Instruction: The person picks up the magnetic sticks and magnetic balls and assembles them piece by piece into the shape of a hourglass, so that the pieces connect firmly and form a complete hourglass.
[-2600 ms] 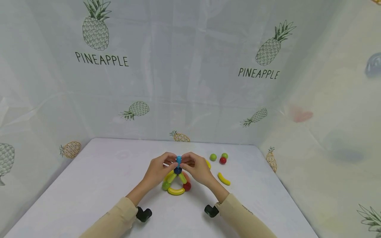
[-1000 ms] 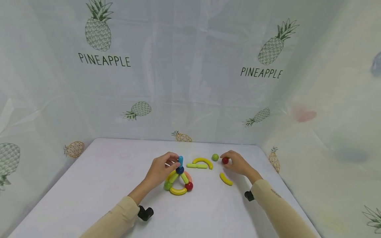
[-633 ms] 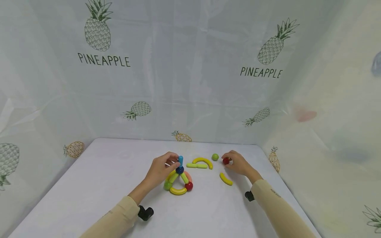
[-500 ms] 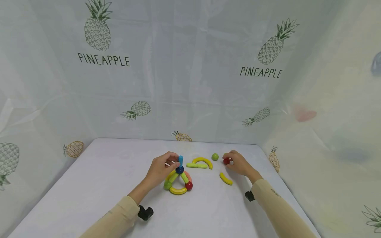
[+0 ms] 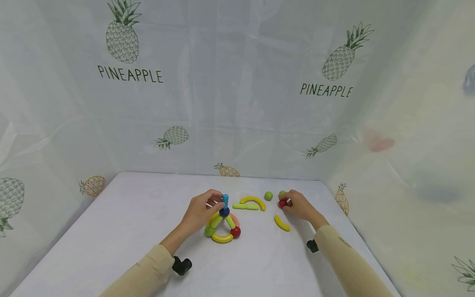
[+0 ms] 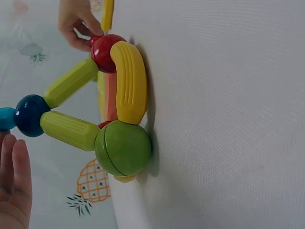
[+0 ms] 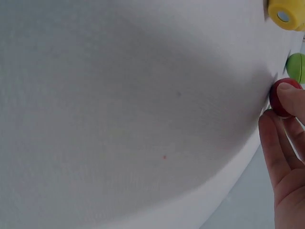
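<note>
My left hand (image 5: 200,211) pinches the light blue magnetic rod (image 5: 225,200) that stands upright on a dark blue ball (image 5: 224,211). Below that ball, two light green rods (image 6: 71,83) slope down to a red ball (image 6: 108,52) and a green ball (image 6: 125,147). A curved yellow piece (image 6: 131,83) joins these two at the base, and a salmon piece (image 6: 109,95) lies behind. To the right, my right hand (image 5: 299,206) pinches a loose red ball (image 7: 282,98) at the table surface, its thumb on top in the right wrist view.
One green ball (image 5: 269,195) sits left of the right hand, another green ball (image 5: 282,193) just behind it. A yellow arc (image 5: 253,200), two light green rods (image 5: 245,206) end to end and a shorter curved yellow piece (image 5: 282,223) lie on the white table (image 5: 156,185).
My right hand has left the light blue rod and gone right to the loose red ball, gripping it and shifting it slightly nearer. The left hand stays at the rod.
</note>
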